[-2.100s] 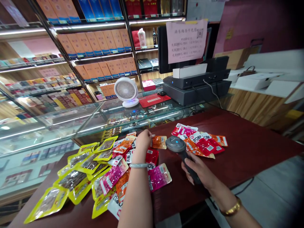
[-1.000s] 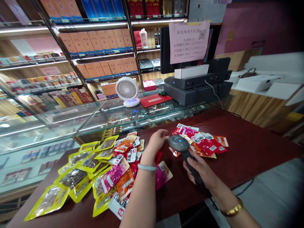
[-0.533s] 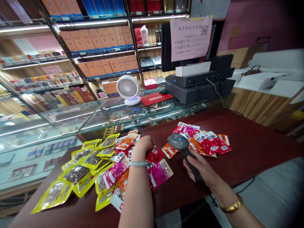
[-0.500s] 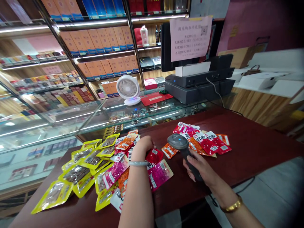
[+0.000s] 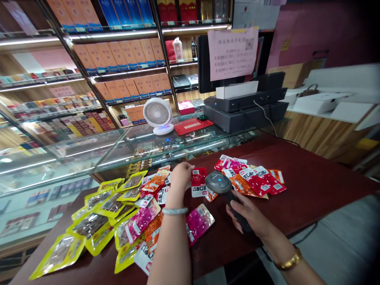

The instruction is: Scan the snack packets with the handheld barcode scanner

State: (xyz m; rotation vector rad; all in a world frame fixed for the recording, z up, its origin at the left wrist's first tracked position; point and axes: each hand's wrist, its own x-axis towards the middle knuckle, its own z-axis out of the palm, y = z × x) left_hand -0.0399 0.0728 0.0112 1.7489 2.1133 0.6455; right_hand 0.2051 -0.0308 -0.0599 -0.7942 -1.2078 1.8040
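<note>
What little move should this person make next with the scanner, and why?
I'd probably tilt the scanner toward the pale patch on the red packet: the right hand grips the scanner, its head is close to that packet, and the left hand is at the packet's edge, leaving the patch uncovered.

Bright shelf strips [image 5: 113, 35], blurred edges, dark corners

A white fan [image 5: 158, 112] stands beside a red mat [image 5: 192, 126] — orange boxes [image 5: 122, 55] shelved behind.
</note>
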